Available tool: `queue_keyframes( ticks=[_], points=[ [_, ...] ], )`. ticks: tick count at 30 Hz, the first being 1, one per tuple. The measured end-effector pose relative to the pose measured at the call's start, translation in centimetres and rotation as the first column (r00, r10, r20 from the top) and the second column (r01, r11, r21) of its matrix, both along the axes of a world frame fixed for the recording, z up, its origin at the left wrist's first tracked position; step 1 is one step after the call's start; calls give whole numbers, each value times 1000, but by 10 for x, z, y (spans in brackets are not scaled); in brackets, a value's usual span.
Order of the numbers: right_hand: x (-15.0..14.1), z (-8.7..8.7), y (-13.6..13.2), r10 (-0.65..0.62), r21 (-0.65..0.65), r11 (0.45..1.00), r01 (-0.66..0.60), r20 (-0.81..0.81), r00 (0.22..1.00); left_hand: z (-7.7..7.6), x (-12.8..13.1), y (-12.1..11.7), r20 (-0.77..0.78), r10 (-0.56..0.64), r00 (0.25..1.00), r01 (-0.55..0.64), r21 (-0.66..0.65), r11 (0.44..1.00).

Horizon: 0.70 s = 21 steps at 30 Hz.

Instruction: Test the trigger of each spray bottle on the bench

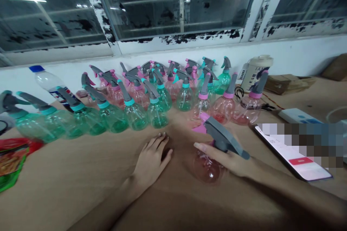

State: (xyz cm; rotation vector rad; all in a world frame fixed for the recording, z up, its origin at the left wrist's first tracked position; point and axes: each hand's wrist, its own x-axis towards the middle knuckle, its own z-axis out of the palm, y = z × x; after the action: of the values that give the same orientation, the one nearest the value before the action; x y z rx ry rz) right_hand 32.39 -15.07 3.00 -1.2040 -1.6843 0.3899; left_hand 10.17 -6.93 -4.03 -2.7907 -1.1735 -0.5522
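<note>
The right hand (230, 160) was closed around the neck of a translucent pink spray bottle (208, 173), just below its grey trigger head (223, 135); whether the base touched the wooden tabletop (89, 173) I couldn't tell. The bottle looked light, its thin plastic bulb smooth, likely slippery and a little yielding, so the narrow neck seemed the surest hold. The left hand (149, 162) lay empty on the wood, fingers slightly apart. Beyond stood green spray bottles (158, 117) and other pink ones (223, 110), with a phone (295, 155) to the right.
</note>
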Motion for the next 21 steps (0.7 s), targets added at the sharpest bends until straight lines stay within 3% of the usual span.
queue_keyframes(
  ticks=[10, 21],
  points=[
    [0, -3, 0, -2, 29, 1000, 2, 10, 1000, 0, 1, 1, -30, 9, 1000, -10, -22, 1000],
    [3, -4, 1, 31, -30, 999, -32, -39, 999, 0, 1, 1, -31, 10, 999, -10, -22, 1000]
  ],
)
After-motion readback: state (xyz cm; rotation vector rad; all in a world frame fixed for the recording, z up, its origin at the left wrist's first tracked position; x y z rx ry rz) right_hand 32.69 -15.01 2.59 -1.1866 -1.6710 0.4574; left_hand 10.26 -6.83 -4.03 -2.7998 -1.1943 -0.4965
